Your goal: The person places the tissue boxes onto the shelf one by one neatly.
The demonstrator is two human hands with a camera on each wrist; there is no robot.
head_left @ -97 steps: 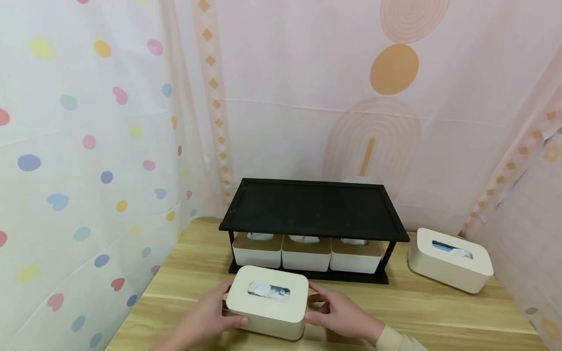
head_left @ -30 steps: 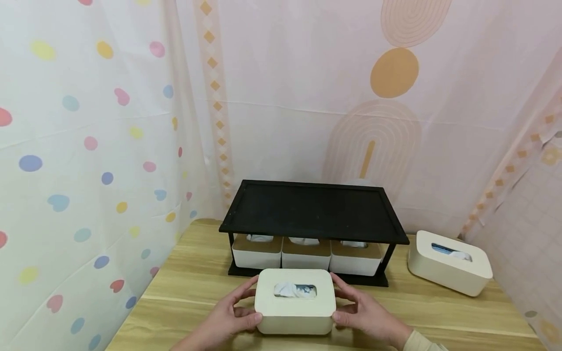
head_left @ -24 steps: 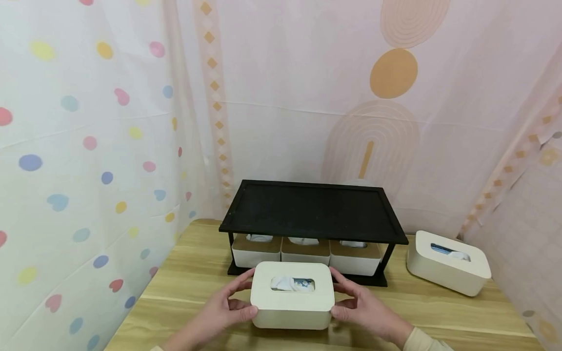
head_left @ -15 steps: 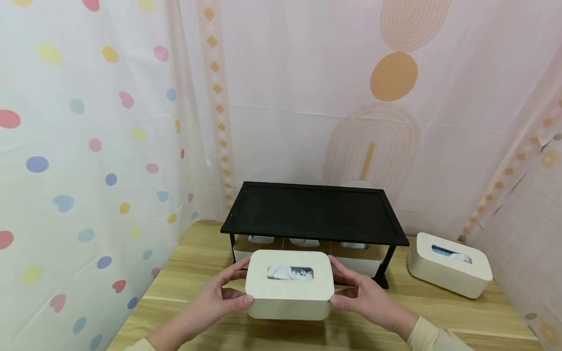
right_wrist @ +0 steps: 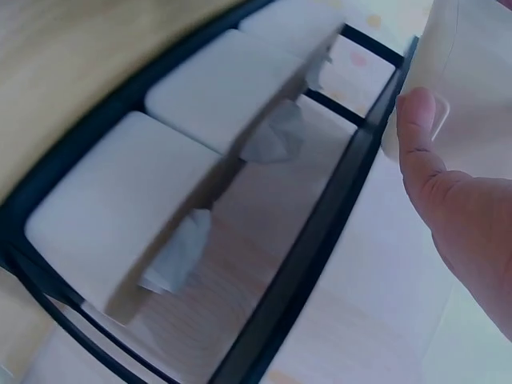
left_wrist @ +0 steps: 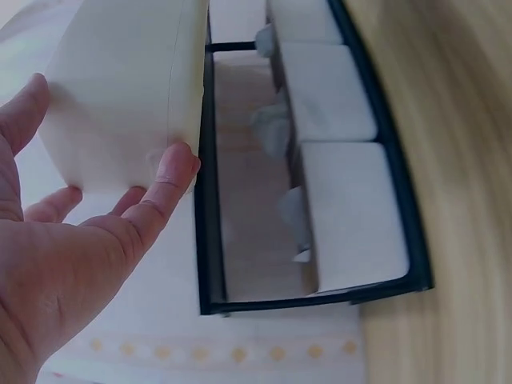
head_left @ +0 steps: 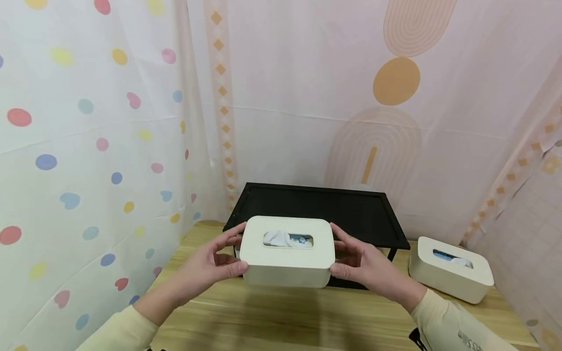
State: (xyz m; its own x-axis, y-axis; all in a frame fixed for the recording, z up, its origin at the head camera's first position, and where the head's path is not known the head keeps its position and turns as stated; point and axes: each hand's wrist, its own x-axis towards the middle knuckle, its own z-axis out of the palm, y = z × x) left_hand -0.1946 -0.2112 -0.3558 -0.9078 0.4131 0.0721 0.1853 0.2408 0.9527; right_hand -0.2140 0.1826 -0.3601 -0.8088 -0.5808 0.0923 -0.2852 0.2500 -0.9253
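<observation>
Between my two hands a cream tissue box (head_left: pixel 287 275) is held in the air, with white tissue showing in the slot of its lid. My left hand (head_left: pixel 204 265) grips its left end, thumb at the near corner and fingers along the side. At the right end my right hand (head_left: pixel 369 268) holds it the same way. In the head view the box overlaps the front of a black rack (head_left: pixel 351 207). Both wrist views show tissue boxes with white sides (left_wrist: pixel 352 216) lined up on the rack's lower level, tissues sticking out; the head view mostly hides them.
A second cream tissue box (head_left: pixel 454 278) stands on the wooden table (head_left: pixel 263 321) to the right of the rack. Behind the table hangs a pale patterned curtain (head_left: pixel 285 146), and a dotted curtain (head_left: pixel 110 204) closes the left side.
Both hands have shifted the cream tissue box right, then lifted it off the table and up to the height of the rack's top. The rack and the second cream box have stayed put.
</observation>
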